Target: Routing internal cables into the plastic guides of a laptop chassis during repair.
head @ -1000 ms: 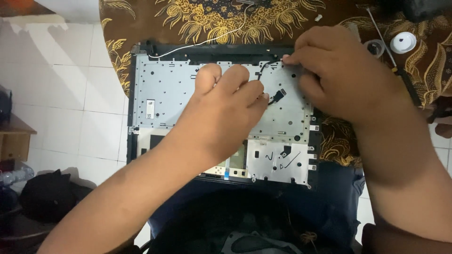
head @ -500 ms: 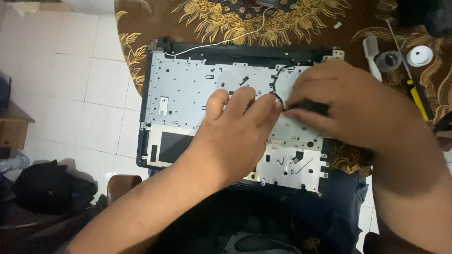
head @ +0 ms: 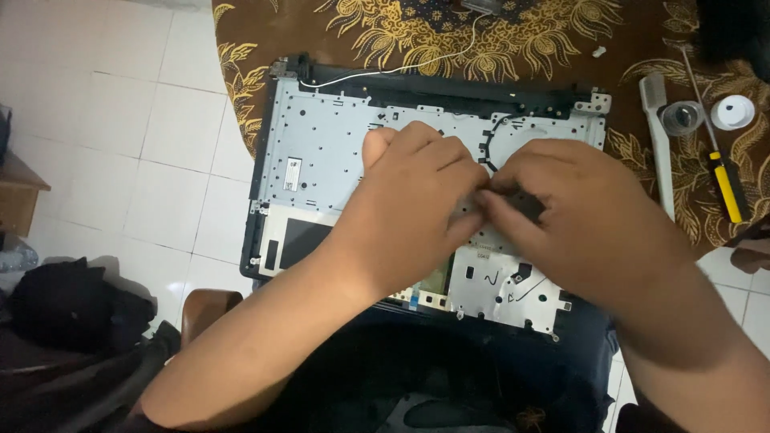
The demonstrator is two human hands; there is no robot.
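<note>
An opened laptop shell with a silver metal plate (head: 321, 152) lies across my lap and a brown patterned cloth (head: 385, 28). Both hands meet over the plate's middle. My right hand (head: 585, 228) pinches a small black part (head: 525, 204) that sits against the plate. My left hand (head: 417, 208) has its fingers curled, and its thumb and fingertips touch the right hand's fingers beside that part. Whether the left hand grips it too is hidden. A thin black cable (head: 496, 132) curls just above the hands, and a white wire (head: 393, 68) runs along the shell's far edge.
To the right on the cloth lie a yellow-handled screwdriver (head: 726, 188), a long white tool (head: 659, 152), a small round tin (head: 682, 118) and a white cap (head: 734, 112). White floor tiles (head: 152, 136) and a black bag (head: 72, 309) are at the left.
My right hand has come down from the shell's far edge to its middle with the black part. The left hand has closed in against it. The view has shifted.
</note>
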